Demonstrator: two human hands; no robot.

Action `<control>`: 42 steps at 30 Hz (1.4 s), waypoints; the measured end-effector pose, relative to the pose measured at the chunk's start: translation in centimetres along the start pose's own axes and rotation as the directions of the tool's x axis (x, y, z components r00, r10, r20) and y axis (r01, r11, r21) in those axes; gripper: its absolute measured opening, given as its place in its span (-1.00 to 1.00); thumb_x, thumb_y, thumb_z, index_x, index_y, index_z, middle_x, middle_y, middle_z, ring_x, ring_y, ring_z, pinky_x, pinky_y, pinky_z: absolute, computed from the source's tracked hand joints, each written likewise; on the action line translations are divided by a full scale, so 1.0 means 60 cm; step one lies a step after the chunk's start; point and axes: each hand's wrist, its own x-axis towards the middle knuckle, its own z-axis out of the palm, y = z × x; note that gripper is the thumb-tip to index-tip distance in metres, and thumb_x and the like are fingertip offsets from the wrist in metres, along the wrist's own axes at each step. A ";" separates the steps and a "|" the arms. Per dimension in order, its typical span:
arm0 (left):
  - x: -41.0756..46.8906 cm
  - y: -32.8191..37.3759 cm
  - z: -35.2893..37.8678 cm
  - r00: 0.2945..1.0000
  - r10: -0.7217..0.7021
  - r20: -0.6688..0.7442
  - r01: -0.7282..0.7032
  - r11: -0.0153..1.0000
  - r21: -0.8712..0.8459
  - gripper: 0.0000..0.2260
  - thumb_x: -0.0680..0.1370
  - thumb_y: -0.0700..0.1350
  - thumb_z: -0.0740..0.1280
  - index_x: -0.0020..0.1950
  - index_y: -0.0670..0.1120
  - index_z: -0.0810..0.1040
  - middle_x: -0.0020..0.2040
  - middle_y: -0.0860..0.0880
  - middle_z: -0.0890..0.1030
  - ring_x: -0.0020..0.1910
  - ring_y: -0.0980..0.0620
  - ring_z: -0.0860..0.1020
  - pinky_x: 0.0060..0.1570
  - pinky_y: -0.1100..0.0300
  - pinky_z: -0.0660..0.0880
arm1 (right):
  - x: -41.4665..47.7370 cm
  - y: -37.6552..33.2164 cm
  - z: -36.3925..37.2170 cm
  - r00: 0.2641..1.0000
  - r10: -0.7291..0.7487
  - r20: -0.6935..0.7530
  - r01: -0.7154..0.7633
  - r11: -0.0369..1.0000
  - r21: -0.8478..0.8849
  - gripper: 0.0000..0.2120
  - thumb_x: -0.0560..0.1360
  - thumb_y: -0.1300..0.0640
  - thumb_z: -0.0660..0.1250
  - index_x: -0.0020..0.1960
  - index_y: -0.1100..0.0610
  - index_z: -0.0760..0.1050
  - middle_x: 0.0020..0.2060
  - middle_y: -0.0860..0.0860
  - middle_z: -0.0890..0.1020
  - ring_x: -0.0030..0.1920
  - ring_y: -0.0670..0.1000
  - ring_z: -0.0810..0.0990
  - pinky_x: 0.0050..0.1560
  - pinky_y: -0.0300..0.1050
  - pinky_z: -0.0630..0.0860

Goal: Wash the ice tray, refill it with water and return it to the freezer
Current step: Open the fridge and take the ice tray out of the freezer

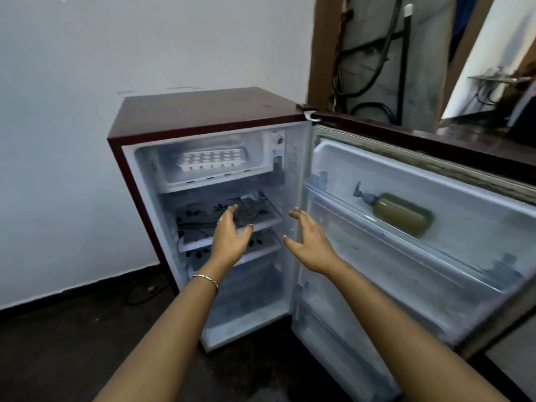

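Ice tray point(213, 161) flat in the freezer compartment point(253, 140) at the top of the open fridge point(203, 111), long axis left to right, cells facing up, perhaps filled. Left hand point(230, 236) and right hand point(309, 242) below it before the shelves point(194, 219), fingers spread wide, holding nothing.

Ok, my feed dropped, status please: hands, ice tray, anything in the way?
Left hand and right hand open, empty, before the shelves. Ice tray sits in the freezer, untouched. Door open, nothing blocks the tray.
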 end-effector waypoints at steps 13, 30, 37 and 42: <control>0.310 -0.098 -0.138 0.966 -0.189 -0.177 0.187 0.982 -0.027 -0.46 0.56 -0.16 0.34 0.51 -0.17 0.25 0.37 -0.15 0.45 0.13 0.00 0.51 -0.02 0.31 0.38 | 0.375 -0.043 0.089 0.977 0.197 0.078 -0.212 0.918 0.334 -0.47 0.60 0.14 0.25 0.52 0.17 0.18 0.47 0.11 0.31 0.42 0.12 0.34 0.35 -0.05 0.32; 0.508 -0.159 -0.135 0.950 -0.258 -0.174 0.254 0.966 -0.047 -0.78 0.65 -0.21 0.15 0.23 -0.19 0.50 0.06 -0.11 0.53 0.14 -0.04 0.47 -0.02 0.33 0.24 | 0.607 -0.038 0.164 0.946 0.294 0.135 -0.323 0.852 0.411 -0.46 0.62 0.26 0.13 0.56 0.18 0.07 0.50 0.11 0.26 0.38 0.15 0.38 0.23 -0.12 0.38; 0.540 -0.180 -0.135 0.946 -0.270 -0.180 0.244 0.958 -0.153 -0.81 0.66 -0.20 0.18 -0.10 0.01 0.46 0.06 0.00 0.43 0.09 0.10 0.34 -0.02 0.51 0.19 | 0.648 -0.020 0.170 0.935 0.329 0.130 -0.353 0.897 0.266 -0.81 0.60 0.32 0.08 0.14 0.18 0.40 -0.02 0.12 0.49 -0.19 0.01 0.46 -0.24 -0.18 0.41; 0.542 -0.185 -0.138 0.949 -0.270 -0.162 0.226 0.942 -0.247 -0.84 0.65 -0.18 0.20 0.18 -0.16 0.52 0.13 -0.12 0.52 0.11 0.02 0.43 0.21 0.26 0.32 | 0.660 -0.015 0.173 0.943 0.317 0.101 -0.333 0.911 0.243 -0.89 0.57 0.34 0.15 0.01 0.19 0.39 -0.05 0.14 0.52 0.06 0.16 0.53 0.13 0.04 0.53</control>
